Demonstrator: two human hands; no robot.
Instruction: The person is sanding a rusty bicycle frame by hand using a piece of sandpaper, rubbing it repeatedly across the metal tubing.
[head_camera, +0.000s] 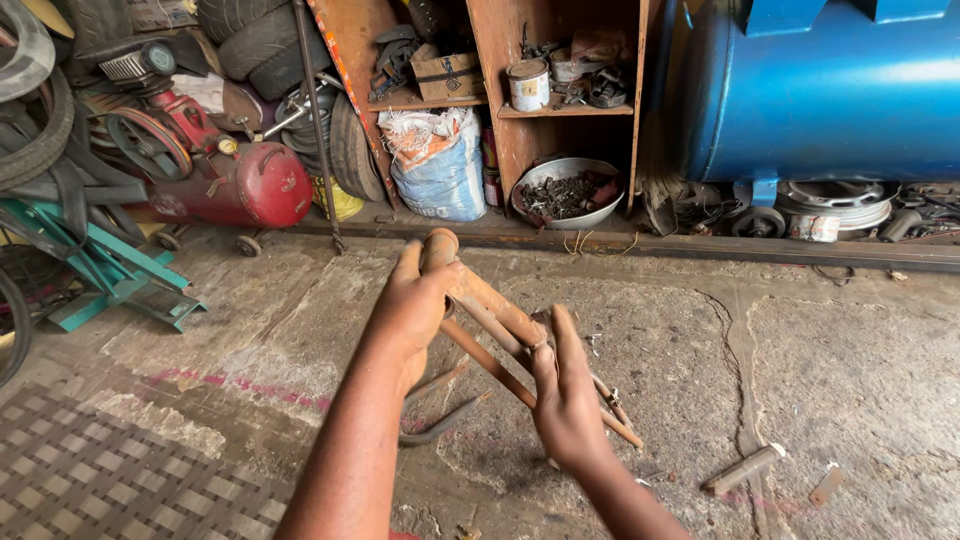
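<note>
— What sort of place is this?
— A repair workshop: a red air compressor (235, 180) and old tyres (262, 40) by a big blue tank (820, 90).
— Anything else?
— Wooden shelves (560, 60) crammed with parts, and a cracked concrete floor (800, 360).

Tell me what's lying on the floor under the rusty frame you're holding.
Under the rusty frame, a curved dark metal strip lies on the cracked concrete floor. Anything directly beneath both hands is hidden.

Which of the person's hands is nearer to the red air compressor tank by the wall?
Left. The left hand grips the rusty frame's upper end, closer to the red compressor tank; the right hand holds it lower, farther right.
</note>
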